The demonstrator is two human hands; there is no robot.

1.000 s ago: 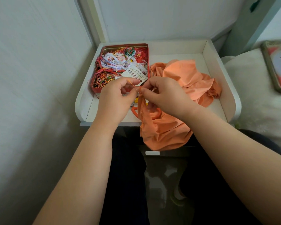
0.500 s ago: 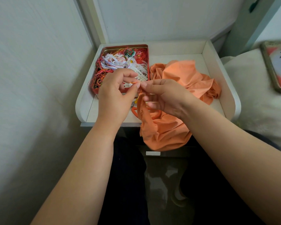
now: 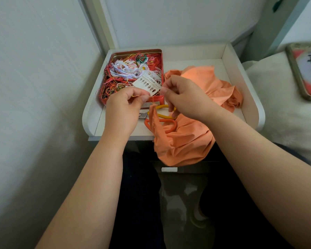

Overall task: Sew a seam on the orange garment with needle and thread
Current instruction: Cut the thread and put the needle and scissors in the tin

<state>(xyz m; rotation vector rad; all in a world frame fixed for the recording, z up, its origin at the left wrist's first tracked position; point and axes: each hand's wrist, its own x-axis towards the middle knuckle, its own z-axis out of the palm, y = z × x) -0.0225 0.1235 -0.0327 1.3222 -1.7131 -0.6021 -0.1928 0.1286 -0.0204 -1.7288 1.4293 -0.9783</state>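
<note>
— Pinching orange thread (image 3: 136, 95), left hand (image 3: 126, 106); right hand (image 3: 183, 97) fingers curled, needle too small to see.
— And the orange garment (image 3: 185, 141)?
— Crumpled, lying front-to-back, spilling over the tray (image 3: 241, 72) edge.

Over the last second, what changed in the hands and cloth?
The left hand and right hand drew apart; earlier their fingertips met over the cloth edge. The left now pinches an orange thread; the right's pinch is unclear. The scissors are uncovered. The garment and tin stayed put.
</note>
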